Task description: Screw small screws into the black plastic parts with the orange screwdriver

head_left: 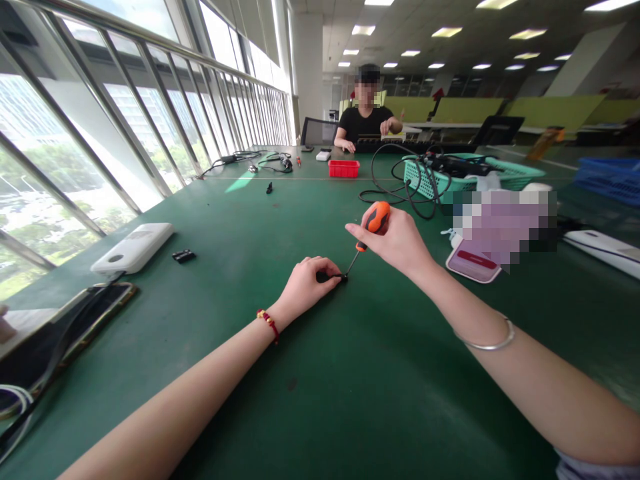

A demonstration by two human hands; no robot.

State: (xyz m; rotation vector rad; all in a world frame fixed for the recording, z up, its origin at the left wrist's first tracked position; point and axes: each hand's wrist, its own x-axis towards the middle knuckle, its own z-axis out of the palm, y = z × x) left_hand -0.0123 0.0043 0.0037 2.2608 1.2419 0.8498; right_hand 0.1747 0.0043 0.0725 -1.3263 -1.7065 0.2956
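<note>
My right hand [400,237] is closed around the orange and black handle of a screwdriver [376,219], which is tilted with its shaft pointing down and left. The tip meets a small black part [344,277] on the green table [300,373]. My left hand [311,283] pinches that part between thumb and fingers and rests on the tabletop. Most of the part is hidden by the fingers, so its kind cannot be made out. Another small black piece [184,255] lies to the left, and a further small black piece [269,188] lies farther back.
At the back stands a red tray [344,169]; right of it a teal basket [415,179] holds cables. A phone [473,261] lies at right. On the left are a white power bank [134,248] and a dark phone [95,327]. A person [367,120] sits across the table.
</note>
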